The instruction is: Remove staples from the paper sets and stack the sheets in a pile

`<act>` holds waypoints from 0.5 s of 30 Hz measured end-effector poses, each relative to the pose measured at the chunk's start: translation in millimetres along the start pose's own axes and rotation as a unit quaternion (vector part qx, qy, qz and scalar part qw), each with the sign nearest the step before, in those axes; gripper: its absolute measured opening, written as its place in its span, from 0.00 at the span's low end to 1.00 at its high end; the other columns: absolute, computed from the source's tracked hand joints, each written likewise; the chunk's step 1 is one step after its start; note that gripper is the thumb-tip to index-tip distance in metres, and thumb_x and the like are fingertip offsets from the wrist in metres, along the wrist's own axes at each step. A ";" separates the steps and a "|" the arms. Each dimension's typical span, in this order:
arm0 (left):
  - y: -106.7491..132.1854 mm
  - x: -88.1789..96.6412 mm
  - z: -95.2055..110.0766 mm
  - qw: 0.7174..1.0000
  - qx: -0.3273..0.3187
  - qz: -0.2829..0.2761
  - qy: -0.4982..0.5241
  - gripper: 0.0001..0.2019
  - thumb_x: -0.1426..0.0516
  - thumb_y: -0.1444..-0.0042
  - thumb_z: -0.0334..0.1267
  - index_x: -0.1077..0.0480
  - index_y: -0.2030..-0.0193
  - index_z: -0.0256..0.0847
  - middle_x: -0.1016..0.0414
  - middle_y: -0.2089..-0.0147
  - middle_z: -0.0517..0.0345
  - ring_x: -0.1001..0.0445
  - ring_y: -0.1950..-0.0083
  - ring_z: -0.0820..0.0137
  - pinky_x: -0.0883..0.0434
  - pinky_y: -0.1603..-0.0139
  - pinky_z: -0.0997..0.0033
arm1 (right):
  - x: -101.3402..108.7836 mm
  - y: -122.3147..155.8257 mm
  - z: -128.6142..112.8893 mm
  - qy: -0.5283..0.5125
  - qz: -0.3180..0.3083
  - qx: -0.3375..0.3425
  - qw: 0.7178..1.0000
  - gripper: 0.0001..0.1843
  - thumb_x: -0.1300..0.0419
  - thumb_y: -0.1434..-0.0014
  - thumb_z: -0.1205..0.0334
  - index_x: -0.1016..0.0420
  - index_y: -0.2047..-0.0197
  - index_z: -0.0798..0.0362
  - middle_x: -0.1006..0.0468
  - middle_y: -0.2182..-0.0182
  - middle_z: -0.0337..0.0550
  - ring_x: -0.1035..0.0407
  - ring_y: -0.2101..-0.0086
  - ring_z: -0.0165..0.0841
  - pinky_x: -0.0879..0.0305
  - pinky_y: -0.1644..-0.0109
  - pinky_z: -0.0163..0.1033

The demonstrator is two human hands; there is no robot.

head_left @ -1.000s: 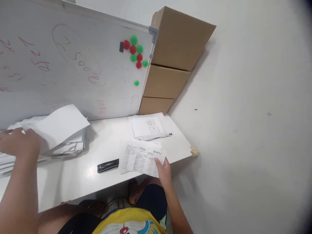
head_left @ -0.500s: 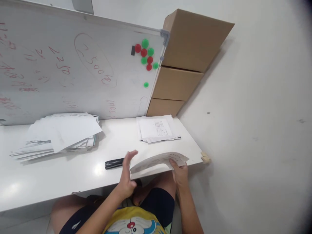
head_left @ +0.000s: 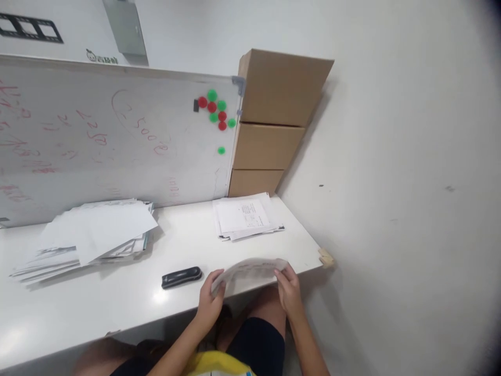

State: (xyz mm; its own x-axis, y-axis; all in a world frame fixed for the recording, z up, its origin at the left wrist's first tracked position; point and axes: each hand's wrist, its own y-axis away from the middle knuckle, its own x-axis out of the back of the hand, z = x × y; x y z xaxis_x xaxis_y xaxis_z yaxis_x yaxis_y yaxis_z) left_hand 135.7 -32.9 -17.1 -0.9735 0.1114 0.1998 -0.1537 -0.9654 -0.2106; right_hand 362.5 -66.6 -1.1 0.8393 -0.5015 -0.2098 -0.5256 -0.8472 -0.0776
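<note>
The left hand [head_left: 209,303] and the right hand [head_left: 288,290] each grip one end of a printed sheet [head_left: 247,270], held between them at the near edge of the table [head_left: 117,303]. The sheet spans the gap from hand to hand, left fingers curled over its left end, right fingers pinching its right end, and it bows upward in the middle like a shallow arch. It hangs just over the table's front edge, above the person's lap. Both forearms rise from the bottom of the view and converge toward the sheet, wrists bent slightly inward.

The whiteboard [head_left: 97,141] leans behind the table, its pale surface smeared with faint red marker writing. To its right stand the cardboard boxes [head_left: 270,120], three plain brown cartons stacked in the corner against a white wall. The table is smooth, white and glossy, catching a bright reflection near its front. On its left lies a loose paper pile [head_left: 90,235], wide, fanned and uneven. A smaller paper stack [head_left: 245,216] sits near the far right corner, well apart from the hands, its top page lightly printed. A black stapler [head_left: 181,277], long and rounded, lies just left of the left hand. Small round red and green magnets [head_left: 217,109] cluster at the whiteboard's upper right corner.
</note>
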 end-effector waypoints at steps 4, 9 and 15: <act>-6.5 1.5 13.4 0.999 0.041 -0.024 0.012 0.17 0.45 0.44 0.51 0.25 0.57 0.41 0.22 0.58 0.49 0.25 0.54 0.57 0.29 0.50 0.54 | 7.6 2.4 -8.1 0.065 -0.025 -0.006 0.998 0.14 0.35 0.51 0.50 0.23 0.64 0.49 0.19 0.65 0.44 0.27 0.60 0.43 0.32 0.52 0.47; 3.5 27.6 37.0 0.999 0.051 0.005 -0.016 0.16 0.45 0.43 0.50 0.26 0.55 0.42 0.23 0.55 0.49 0.26 0.52 0.58 0.30 0.50 0.59 | 17.5 21.0 -20.9 0.071 -0.007 -0.091 0.993 0.20 0.33 0.52 0.46 0.21 0.59 0.49 0.18 0.63 0.47 0.25 0.61 0.46 0.29 0.56 0.49; 17.4 57.9 41.2 0.988 0.091 0.067 -0.105 0.16 0.45 0.43 0.50 0.28 0.56 0.41 0.24 0.61 0.52 0.26 0.62 0.63 0.30 0.66 0.67 | 4.6 15.5 -18.8 0.040 -0.107 -0.179 0.977 0.22 0.34 0.49 0.47 0.22 0.55 0.51 0.18 0.62 0.49 0.24 0.64 0.45 0.28 0.60 0.48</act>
State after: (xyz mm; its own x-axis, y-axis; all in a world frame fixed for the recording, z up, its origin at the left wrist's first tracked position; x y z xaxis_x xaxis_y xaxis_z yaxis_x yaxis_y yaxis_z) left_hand 83.7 -53.1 30.3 -0.9232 -0.0535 0.3805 0.0258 -0.9967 -0.0775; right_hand 360.9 -85.4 15.1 0.9407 -0.3058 -0.1473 -0.2666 -0.9343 0.2368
